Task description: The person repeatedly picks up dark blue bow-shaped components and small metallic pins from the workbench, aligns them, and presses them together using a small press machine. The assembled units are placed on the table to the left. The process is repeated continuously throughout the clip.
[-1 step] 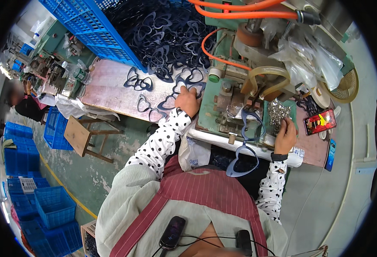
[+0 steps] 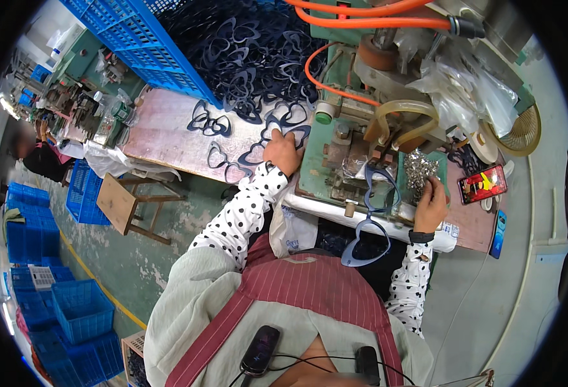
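My left hand (image 2: 283, 153) rests on the bench with bent fingers gripping a dark blue glasses frame (image 2: 252, 155) among several loose ones. My right hand (image 2: 431, 205) is at the near right edge of a heap of small silvery metal parts (image 2: 419, 173). Its fingertips are drawn together, and whatever is between them is too small to make out. Between my hands, a blue-grey glasses frame (image 2: 366, 242) sits with its upper end in the green bench machine (image 2: 348, 155). Its lower lens ring hangs over the front edge, in front of my apron.
A blue crate (image 2: 148, 48) stands beside a large pile of dark glasses frames (image 2: 245, 58). Orange hoses (image 2: 374, 22) cross above the machine. To the right lie a red-screened phone (image 2: 482, 184) and a blue phone (image 2: 499, 233). A wooden stool (image 2: 117, 203) stands left on the floor.
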{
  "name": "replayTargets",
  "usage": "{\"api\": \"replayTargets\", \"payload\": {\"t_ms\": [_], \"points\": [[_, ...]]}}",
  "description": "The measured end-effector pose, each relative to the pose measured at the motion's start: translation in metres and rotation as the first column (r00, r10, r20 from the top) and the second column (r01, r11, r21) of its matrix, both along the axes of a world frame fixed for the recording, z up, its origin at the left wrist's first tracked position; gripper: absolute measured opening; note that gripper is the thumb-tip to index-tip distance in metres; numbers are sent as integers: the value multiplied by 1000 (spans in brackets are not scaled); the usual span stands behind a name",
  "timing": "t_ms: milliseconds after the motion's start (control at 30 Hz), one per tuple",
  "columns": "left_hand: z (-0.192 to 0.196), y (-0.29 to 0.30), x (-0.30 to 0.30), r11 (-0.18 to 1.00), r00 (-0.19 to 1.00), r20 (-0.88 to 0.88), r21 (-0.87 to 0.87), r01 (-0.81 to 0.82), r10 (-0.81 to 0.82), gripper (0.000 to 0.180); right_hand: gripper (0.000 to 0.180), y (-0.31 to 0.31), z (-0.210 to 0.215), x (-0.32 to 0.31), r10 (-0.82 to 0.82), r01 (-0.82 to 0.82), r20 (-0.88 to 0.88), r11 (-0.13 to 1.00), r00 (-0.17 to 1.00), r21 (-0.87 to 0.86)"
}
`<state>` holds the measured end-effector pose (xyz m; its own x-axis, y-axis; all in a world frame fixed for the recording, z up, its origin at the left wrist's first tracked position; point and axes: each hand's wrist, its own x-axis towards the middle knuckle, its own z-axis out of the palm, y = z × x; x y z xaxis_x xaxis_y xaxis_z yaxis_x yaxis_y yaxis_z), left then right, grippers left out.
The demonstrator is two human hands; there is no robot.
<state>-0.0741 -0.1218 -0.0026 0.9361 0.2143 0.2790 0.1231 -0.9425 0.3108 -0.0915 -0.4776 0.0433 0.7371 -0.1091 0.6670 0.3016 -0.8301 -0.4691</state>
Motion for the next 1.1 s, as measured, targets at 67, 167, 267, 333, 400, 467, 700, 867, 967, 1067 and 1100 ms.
{"api": "replayTargets", "payload": {"t_ms": [67,167,267,333,400,467,700,867,967,1067,1100], "points": [[2,7,-1,999,1000,-1,41,17,-17,23,13,3,1,0,24,10,-143,973,989,232],[19,13,-5,999,996,75,23,-47,46,15,10,5,9,4,79,-2,-202,934,976,356],[71,7,-21,993,904,424,-66,96,-59,11,12,25,34,6,233,-115,-161,841,959,528],[86,1,-29,971,884,462,-169,170,-74,16,13,44,55,2,304,-143,-181,793,935,593],[104,-16,-43,938,850,511,-220,269,-124,22,14,60,74,-6,419,-214,-181,733,890,645],[116,-29,-51,925,753,609,-78,372,-251,26,16,71,87,-13,488,-263,-176,700,855,664],[135,-57,-75,761,553,653,55,646,-517,40,33,93,105,-27,520,-246,-239,698,820,673],[140,-62,-78,665,474,624,100,740,-622,41,36,95,109,-27,482,-199,-285,729,828,655],[143,-64,-80,634,457,605,105,766,-652,37,38,104,117,-26,495,-199,-281,713,822,672],[146,-66,-81,600,413,610,130,789,-676,32,42,107,104,-18,530,-224,-190,620,826,752],[147,-67,-81,588,397,612,140,797,-684,31,43,108,97,-17,548,-241,-141,565,824,789]]}}
